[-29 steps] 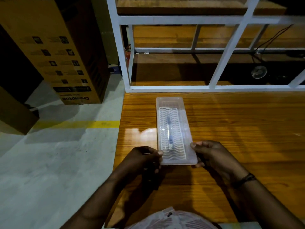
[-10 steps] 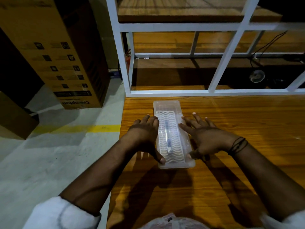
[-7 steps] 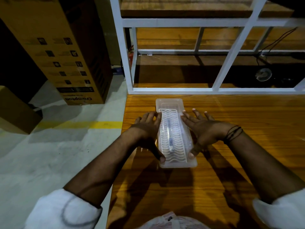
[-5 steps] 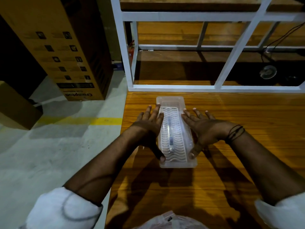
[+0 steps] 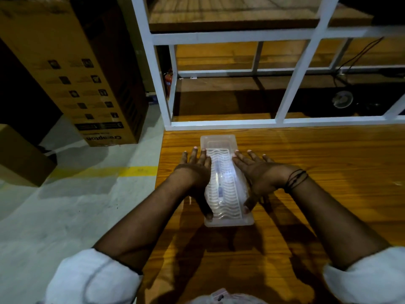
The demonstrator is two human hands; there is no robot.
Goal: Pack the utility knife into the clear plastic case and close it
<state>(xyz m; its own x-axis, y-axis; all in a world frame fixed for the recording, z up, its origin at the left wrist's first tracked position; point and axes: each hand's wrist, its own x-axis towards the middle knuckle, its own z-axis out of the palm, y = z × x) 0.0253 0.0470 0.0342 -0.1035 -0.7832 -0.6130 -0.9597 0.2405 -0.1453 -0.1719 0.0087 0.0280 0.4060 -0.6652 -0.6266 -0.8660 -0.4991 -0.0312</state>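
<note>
A long clear plastic case (image 5: 221, 141) lies lengthwise on the wooden table (image 5: 317, 172), its lid down and patterned with white wavy ribs. Through the lid I see the utility knife (image 5: 219, 185) lying along the middle. My left hand (image 5: 196, 170) lies flat against the case's left edge, fingers spread forward, thumb on the lid near its front corner. My right hand (image 5: 255, 172) mirrors it on the right edge, thumb pressing the lid near the front right. Neither hand lifts the case.
A white metal shelf frame (image 5: 219, 122) with wooden boards stands at the table's far edge. The table's left edge (image 5: 158, 172) drops to a grey floor with a yellow line. A tall cardboard box (image 5: 76, 73) stands far left, a smaller one (image 5: 19, 156) beside it.
Both hands moved from gripping the case's near corners to lying flat along its long sides. Over the last second they slid slightly farther forward; the case stayed put.
</note>
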